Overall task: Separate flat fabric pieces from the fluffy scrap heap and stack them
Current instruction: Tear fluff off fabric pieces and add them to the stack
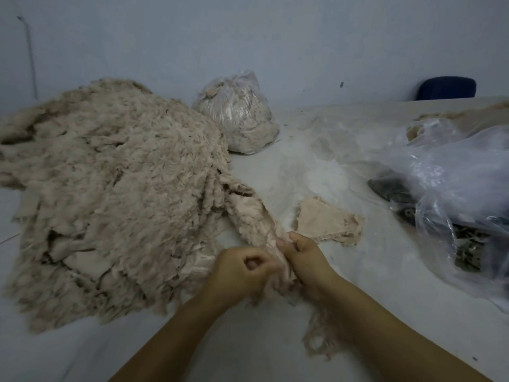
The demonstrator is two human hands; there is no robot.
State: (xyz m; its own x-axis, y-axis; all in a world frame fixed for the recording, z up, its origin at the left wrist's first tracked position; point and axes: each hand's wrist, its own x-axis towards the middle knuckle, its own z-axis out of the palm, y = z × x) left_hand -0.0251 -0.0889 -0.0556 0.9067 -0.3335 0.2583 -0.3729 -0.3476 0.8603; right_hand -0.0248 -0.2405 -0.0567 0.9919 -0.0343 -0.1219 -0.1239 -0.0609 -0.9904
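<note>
Here, on the grey table [316, 166], both hands — left hand [237, 271], right hand [305, 257] — grip a fluffy strip [256, 219].

wall [248, 37]: pale blue-grey, fills upper frame | table [316, 166]: whitish, dusty, lower frame | chair back [446, 88]: dark blue, upper right | light: dim

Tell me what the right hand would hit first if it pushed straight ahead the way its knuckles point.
Most likely the flat fabric piece just beyond the right hand, which grips a fluffy strip. Depth is unclear, so it could pass above it.
</note>
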